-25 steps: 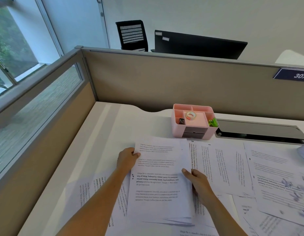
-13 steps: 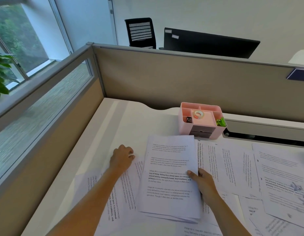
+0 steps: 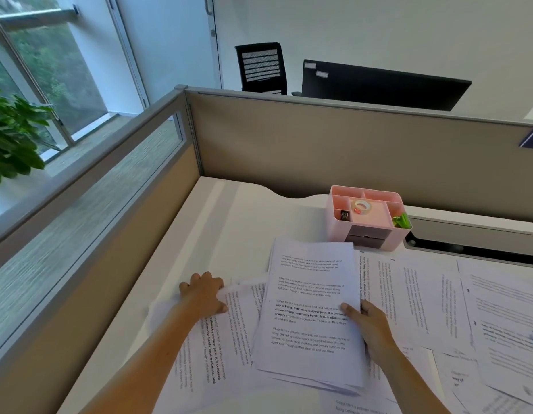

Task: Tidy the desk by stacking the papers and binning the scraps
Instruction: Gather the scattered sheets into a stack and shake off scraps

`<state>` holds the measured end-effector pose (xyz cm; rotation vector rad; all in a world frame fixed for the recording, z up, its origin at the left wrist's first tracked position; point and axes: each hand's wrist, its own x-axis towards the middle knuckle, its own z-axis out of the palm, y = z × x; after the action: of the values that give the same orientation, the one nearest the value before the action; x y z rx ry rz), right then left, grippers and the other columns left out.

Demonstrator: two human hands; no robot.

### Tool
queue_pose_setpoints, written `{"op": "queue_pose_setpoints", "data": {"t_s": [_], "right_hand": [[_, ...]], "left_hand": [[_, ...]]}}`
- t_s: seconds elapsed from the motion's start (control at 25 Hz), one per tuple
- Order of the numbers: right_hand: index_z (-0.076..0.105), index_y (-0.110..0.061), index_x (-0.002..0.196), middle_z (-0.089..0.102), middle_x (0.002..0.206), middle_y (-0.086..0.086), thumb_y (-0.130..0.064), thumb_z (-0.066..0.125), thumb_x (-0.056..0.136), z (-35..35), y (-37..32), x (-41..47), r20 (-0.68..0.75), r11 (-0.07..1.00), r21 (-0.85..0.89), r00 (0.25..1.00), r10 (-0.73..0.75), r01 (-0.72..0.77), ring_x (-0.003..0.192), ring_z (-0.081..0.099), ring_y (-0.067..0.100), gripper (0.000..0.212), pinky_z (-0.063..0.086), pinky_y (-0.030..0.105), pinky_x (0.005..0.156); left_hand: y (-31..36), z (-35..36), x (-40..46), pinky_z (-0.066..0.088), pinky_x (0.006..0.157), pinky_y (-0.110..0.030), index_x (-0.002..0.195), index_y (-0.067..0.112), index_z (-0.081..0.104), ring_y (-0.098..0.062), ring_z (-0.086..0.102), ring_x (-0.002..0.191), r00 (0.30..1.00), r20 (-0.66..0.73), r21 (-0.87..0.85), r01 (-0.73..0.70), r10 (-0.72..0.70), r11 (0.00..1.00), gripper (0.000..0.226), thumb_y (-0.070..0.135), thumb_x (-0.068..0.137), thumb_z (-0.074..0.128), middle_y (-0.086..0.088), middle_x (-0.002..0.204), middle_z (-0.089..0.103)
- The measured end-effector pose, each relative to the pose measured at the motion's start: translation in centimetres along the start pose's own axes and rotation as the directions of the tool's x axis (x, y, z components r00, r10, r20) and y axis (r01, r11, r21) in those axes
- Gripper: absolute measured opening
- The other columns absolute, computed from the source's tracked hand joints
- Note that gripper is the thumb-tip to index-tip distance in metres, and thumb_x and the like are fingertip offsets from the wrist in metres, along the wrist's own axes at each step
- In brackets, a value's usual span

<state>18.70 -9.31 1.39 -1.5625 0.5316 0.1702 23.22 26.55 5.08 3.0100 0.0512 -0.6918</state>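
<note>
A stack of printed papers [image 3: 311, 309] is held a little above the white desk [image 3: 244, 222], with my right hand [image 3: 368, 324] gripping its right edge, thumb on top. My left hand [image 3: 204, 292] lies to the left of the stack, fingers curled on the top edge of a loose printed sheet [image 3: 211, 345] that lies flat on the desk. More loose printed sheets [image 3: 423, 300] are spread over the desk to the right, overlapping each other. No bin or scraps show in the view.
A pink desk organiser [image 3: 368, 216] with tape and clips stands behind the stack. A grey cable tray [image 3: 474, 234] runs along the back right. Beige partition walls [image 3: 333, 150] close the desk at the back and left. A plant [image 3: 11, 135] is at far left.
My left hand has let go of the stack's left edge and moved left onto the loose sheet. The right hand alone now holds the stack. The view has shifted leftwards.
</note>
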Motion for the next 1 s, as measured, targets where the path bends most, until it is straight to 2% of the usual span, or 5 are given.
{"op": "queue_pose_setpoints", "data": {"t_s": [0.2, 0.44, 0.72, 0.92, 1.0], "right_hand": [[0.067, -0.003, 0.102, 0.073, 0.099, 0.017, -0.011, 0.072, 0.083, 0.1, -0.6, 0.3, 0.005, 0.998, 0.011, 0.998, 0.06, -0.06, 0.089, 0.07, 0.038, 0.021, 0.055, 0.056, 0.084], [0.069, -0.011, 0.094, 0.075, 0.094, 0.01, -0.011, 0.068, 0.086, 0.0, -1.0, 0.4, 0.002, 0.994, -0.094, 0.999, 0.05, -0.05, 0.086, 0.071, 0.033, 0.008, 0.056, 0.053, 0.084], [0.063, -0.013, 0.107, 0.072, 0.101, 0.011, -0.041, 0.049, 0.096, 0.4, -1.7, -1.2, 0.048, 0.991, -0.12, 0.997, 0.065, -0.059, 0.088, 0.071, 0.029, 0.033, 0.059, 0.045, 0.078], [0.057, -0.035, 0.103, 0.067, 0.105, -0.004, -0.064, 0.04, 0.085, 0.1, -2.6, -2.6, 0.067, 0.991, 0.058, 0.991, 0.116, -0.12, 0.096, 0.065, 0.021, 0.039, 0.056, 0.037, 0.07], [0.055, -0.036, 0.106, 0.063, 0.111, -0.006, -0.064, 0.048, 0.083, -0.3, -2.5, -2.6, 0.092, 0.992, 0.019, 0.989, 0.12, -0.122, 0.105, 0.061, 0.024, 0.036, 0.054, 0.045, 0.086]], "left_hand": [[-2.1, -3.9, -0.3, 0.038, 0.06, -0.024, 0.083, 0.021, 0.047, -0.022, 0.051, 0.07, 0.993, -0.114, -0.317, -0.072, 0.038, 0.946, 0.014, 0.019, 0.088, 0.061, -0.003, 0.086, 0.053], [-5.9, -12.3, -2.5, 0.045, 0.063, -0.032, 0.098, 0.02, 0.057, -0.024, 0.06, 0.078, 0.878, -0.431, -0.395, 0.024, -0.208, 0.918, 0.006, 0.024, 0.094, 0.054, -0.005, 0.087, 0.062], [1.1, -8.2, -2.9, 0.039, 0.068, -0.027, 0.111, 0.006, 0.052, -0.024, 0.054, 0.088, 0.949, -0.229, -0.855, -0.088, -0.219, 0.511, 0.019, 0.006, 0.093, 0.054, -0.01, 0.094, 0.056], [7.8, -1.8, -2.2, 0.052, 0.075, -0.032, 0.099, 0.016, 0.054, -0.026, 0.066, 0.089, 0.988, -0.11, -0.841, -0.032, -0.113, 0.541, 0.012, 0.01, 0.088, 0.053, -0.007, 0.101, 0.067], [9.4, -0.6, -2.4, 0.054, 0.074, -0.031, 0.101, 0.018, 0.054, -0.023, 0.067, 0.087, 0.994, -0.086, -0.848, -0.041, -0.061, 0.529, 0.013, 0.012, 0.09, 0.052, -0.006, 0.104, 0.068]]}}
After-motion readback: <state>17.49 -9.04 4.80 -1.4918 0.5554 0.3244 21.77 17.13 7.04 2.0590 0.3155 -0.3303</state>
